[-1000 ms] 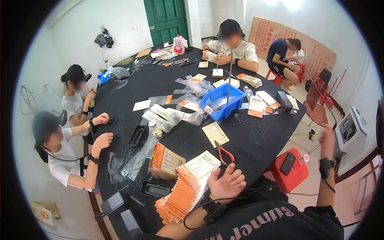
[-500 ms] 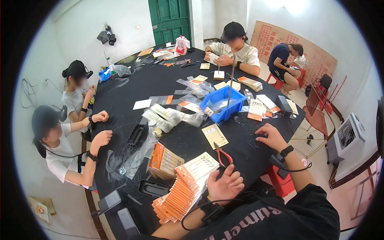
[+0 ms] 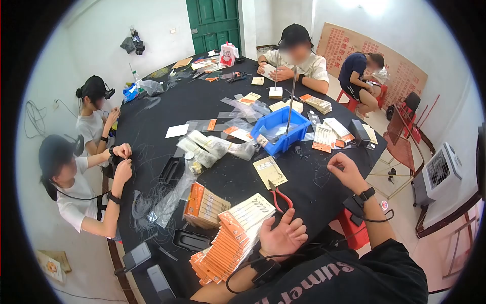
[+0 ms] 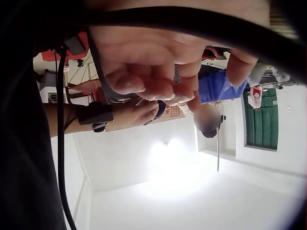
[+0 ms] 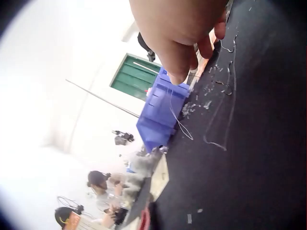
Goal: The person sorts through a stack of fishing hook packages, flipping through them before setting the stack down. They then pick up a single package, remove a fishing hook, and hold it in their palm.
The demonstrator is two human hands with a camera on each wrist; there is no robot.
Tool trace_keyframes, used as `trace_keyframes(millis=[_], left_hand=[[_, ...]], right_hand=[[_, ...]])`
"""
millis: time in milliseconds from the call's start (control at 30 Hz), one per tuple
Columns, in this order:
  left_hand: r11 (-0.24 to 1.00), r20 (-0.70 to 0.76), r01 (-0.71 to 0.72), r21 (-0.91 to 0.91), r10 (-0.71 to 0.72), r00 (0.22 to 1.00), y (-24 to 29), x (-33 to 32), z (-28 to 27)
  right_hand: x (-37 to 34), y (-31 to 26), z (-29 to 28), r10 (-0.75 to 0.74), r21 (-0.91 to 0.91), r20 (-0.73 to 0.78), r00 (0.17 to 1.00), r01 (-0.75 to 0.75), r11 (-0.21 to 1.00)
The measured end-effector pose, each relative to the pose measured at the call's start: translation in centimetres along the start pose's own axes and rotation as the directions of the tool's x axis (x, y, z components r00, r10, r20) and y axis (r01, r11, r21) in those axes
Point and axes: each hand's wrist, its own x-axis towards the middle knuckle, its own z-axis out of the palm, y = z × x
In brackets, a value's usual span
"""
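My right hand (image 3: 347, 171) is over the right part of the black-covered table, with thumb and fingertips together. In the right wrist view a thin looped fishing line (image 5: 182, 128) hangs from the fingertips, and more strands and clippings lie on the cloth below. My left hand (image 3: 283, 236) lies palm up near the table's front edge, fingers loosely bent, holding nothing. Beside it are red-handled pliers (image 3: 281, 199), their jaws over a cream card (image 3: 269, 171). A fanned stack of orange-and-cream hook cards (image 3: 230, 248) spreads left of the left hand.
A blue bin (image 3: 283, 139) with a metal rod stands mid-table. Around it are plastic sleeves, clear bags (image 3: 212, 147), cards (image 3: 324, 138) and a dark box (image 3: 359, 130). An upright card bundle (image 3: 205, 206) and black tray (image 3: 191, 239) lie left. Several other people sit around the room.
My right hand has come from the raised far right down to the table, then lifted slightly with its fingertips pinching the line. My left hand has stayed nearly still.
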Motion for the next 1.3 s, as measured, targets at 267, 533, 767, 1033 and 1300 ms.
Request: trace_keyframes(millis=[267, 533, 767, 1033, 1300], left_hand=[[0.994, -0.046, 0.077, 0.072, -0.074, 0.996, 0.2, 0.2, -0.5], [0.979, -0.173, 0.031, 0.203, 0.005, 0.985, -0.4, 0.8, 1.7], [0.972, -0.270, -0.094, 0.216, 0.153, 0.951, -0.6, 0.7, 0.4], [0.968, -0.204, -0.092, 0.232, 0.141, 0.969, -0.2, 0.6, -0.5], [0.998, 0.007, -0.012, -0.066, 0.012, 1.000, -0.1, 0.6, -0.9]], right_hand=[[-0.3, -4.3, -0.7, 0.154, 0.531, 0.084, 0.985, -0.175, 0.829], [-2.1, -10.3, 1.9, 0.185, 0.559, 0.473, 0.862, -0.455, 0.693], [-3.1, -12.7, 4.4, 0.093, 0.474, 0.597, 0.797, -0.444, 0.761], [-3.4, -14.7, 4.6, -0.156, 0.256, 0.583, 0.798, 0.002, 0.967], [-3.7, -13.0, 3.5, -0.235, 0.082, 0.400, 0.886, 0.220, 0.972]])
